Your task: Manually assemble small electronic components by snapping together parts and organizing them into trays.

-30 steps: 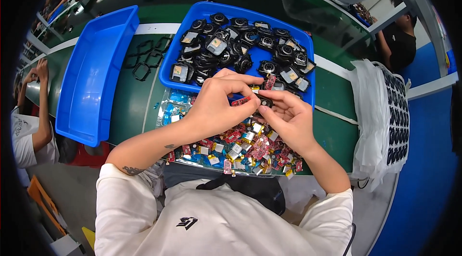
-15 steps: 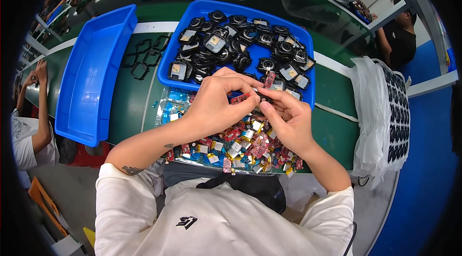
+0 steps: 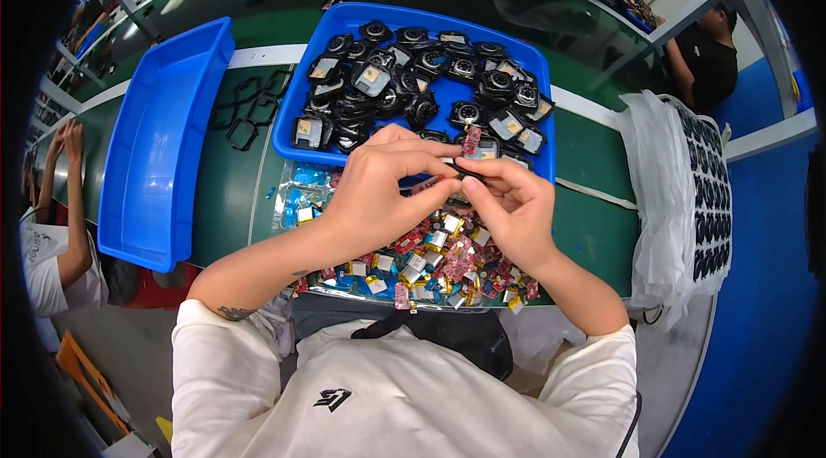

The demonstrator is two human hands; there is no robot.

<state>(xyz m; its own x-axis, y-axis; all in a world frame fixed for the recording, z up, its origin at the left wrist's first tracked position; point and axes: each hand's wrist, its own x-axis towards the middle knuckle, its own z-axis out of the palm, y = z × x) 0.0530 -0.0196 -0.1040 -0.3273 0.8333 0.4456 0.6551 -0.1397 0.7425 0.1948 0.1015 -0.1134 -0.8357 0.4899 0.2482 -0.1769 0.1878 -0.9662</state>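
Observation:
In front of my chest, both hands are closed around one small black smartwatch case (image 3: 465,171), largely hidden by the fingers. Thumb and fingers of my left hand (image 3: 379,187) pinch its left side. My right hand (image 3: 519,210) grips the right side, its thumb pressed close to the left fingertips. A small red circuit board (image 3: 471,141) sticks up just above the fingertips; how it joins the case I cannot make out. Beneath the hands lies a pile of red circuit boards (image 3: 460,258) and silver battery cells (image 3: 414,266) with yellow edges, on a clear plastic tray (image 3: 331,288).
Beyond my hands stands a blue tray (image 3: 284,135) full of black watch cases (image 3: 372,79). An upright-sided blue bin (image 3: 159,144) is at left, beside black frames (image 3: 243,133). White-wrapped stacked trays (image 3: 667,200) stand at right. Other people sit at far left and far right.
The view has shifted slightly. The case has turned between my fingers, and the red part seen by the left fingers is now mostly hidden. Both hands keep their hold.

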